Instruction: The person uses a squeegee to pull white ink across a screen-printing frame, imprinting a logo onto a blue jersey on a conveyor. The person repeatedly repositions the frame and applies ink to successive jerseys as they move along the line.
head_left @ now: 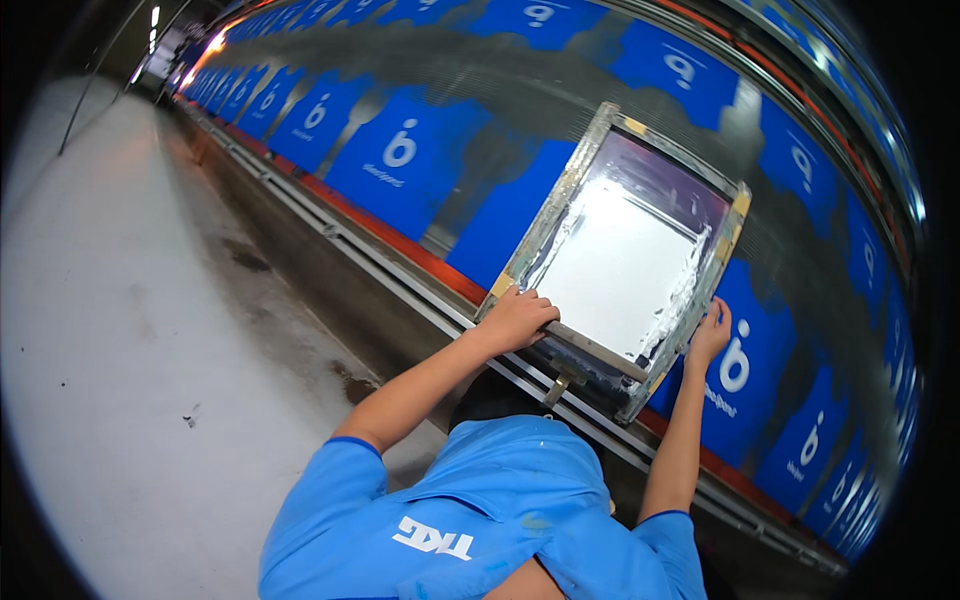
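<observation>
A screen printing frame (573, 175) with worn, taped rails lies tilted over a long table in front of me. White ink (620, 250) covers most of its mesh, with a dark purple band at the far end. Across the near end of the mesh rests a squeegee (600, 350). My left hand (517, 320) is closed over the near left corner of the frame, its fingers by the squeegee's left end. At the right rail, my right hand (710, 332) grips the frame's outer side with bent fingers, partly hidden by the rail.
Blue fabric panels (395, 150) with white prints lie in rows along the dark grey table (510, 70). A metal rail (340, 235) and a red edge strip (400, 245) run along its near side. The pale floor (130, 300) stretches away at left, with dark stains.
</observation>
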{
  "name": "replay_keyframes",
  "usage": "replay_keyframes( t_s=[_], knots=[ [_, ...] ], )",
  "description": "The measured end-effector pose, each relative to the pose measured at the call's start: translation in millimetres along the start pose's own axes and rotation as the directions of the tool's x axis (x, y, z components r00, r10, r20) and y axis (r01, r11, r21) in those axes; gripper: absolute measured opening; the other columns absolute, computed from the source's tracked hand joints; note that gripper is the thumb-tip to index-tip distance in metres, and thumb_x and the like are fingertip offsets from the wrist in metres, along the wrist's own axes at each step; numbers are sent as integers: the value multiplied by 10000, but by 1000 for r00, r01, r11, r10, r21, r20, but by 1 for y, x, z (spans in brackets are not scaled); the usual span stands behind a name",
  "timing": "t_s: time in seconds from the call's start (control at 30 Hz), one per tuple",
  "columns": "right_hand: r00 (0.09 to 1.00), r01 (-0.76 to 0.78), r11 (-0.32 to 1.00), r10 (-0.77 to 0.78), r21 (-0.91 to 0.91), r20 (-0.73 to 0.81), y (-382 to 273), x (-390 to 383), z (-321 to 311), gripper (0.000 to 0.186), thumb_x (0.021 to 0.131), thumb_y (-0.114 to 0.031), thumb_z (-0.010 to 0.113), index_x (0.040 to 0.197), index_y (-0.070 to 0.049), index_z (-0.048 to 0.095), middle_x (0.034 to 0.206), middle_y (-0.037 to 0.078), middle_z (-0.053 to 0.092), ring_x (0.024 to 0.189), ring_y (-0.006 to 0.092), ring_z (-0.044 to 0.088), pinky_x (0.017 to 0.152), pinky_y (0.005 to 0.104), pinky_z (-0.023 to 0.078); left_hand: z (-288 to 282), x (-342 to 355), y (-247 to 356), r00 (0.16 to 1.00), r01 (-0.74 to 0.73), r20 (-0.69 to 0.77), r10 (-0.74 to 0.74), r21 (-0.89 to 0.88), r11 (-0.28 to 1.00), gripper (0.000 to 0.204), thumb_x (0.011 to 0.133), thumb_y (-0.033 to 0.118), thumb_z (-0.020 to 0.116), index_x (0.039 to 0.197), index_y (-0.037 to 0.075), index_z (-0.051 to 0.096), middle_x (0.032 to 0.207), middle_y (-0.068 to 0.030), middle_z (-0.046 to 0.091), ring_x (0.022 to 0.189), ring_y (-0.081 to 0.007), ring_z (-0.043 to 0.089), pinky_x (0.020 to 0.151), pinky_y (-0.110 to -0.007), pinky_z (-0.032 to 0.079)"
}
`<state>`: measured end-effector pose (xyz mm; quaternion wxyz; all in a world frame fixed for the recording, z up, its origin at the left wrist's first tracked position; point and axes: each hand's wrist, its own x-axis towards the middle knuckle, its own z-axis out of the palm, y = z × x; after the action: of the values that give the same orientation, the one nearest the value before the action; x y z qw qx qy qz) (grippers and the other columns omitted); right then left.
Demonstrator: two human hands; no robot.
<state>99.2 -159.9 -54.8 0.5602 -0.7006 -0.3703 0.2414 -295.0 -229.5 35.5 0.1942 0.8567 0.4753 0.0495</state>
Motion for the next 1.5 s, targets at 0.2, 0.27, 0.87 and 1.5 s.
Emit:
replay_keyframes(
  t_s=[0.2, 0.27, 0.87, 1.5],
  knots=[
    [999, 12, 999, -14, -49, -31, -20, -12, 8, 237, 1042, -248, 605, 1147, -53, 689, 660, -54, 480, 555, 47, 385, 498, 255, 291, -14, 1, -16, 996, -48, 71, 45, 39, 998, 377, 793, 230, 809, 1125, 186, 636, 1066, 3, 664, 1064, -227, 617, 869, -416, 446],
    [999, -36, 998, 36, -59, -1, -10, -11, 6, 243, 1039, -241, 604, 1150, -42, 689, 714, -13, 558, 602, 73, 462, 544, 266, 364, -7, 3, -15, 995, -45, 88, 40, 54, 998, 379, 792, 236, 812, 1121, 182, 633, 1073, -1, 660, 1090, -226, 611, 870, -420, 445],
    [998, 19, 936, 1, -353, 58, 33, -2, 63, 232, 992, -278, 593, 1106, -107, 700, 1048, 185, 734, 1001, 396, 692, 880, 450, 526, 10, 17, -60, 990, -106, -70, 119, 163, 981, 283, 686, 122, 796, 952, 203, 741, 884, 11, 714, 875, -223, 687, 796, -404, 491],
    [998, 45, 956, -57, -291, -32, 3, -50, 43, 242, 997, -212, 566, 1116, -51, 701, 1076, 190, 736, 1050, 384, 689, 936, 419, 512, -45, 107, -86, 982, 36, -185, -43, -38, 999, 215, 782, 212, 815, 995, 206, 788, 926, -26, 757, 874, -261, 713, 743, -395, 550]
  ],
)
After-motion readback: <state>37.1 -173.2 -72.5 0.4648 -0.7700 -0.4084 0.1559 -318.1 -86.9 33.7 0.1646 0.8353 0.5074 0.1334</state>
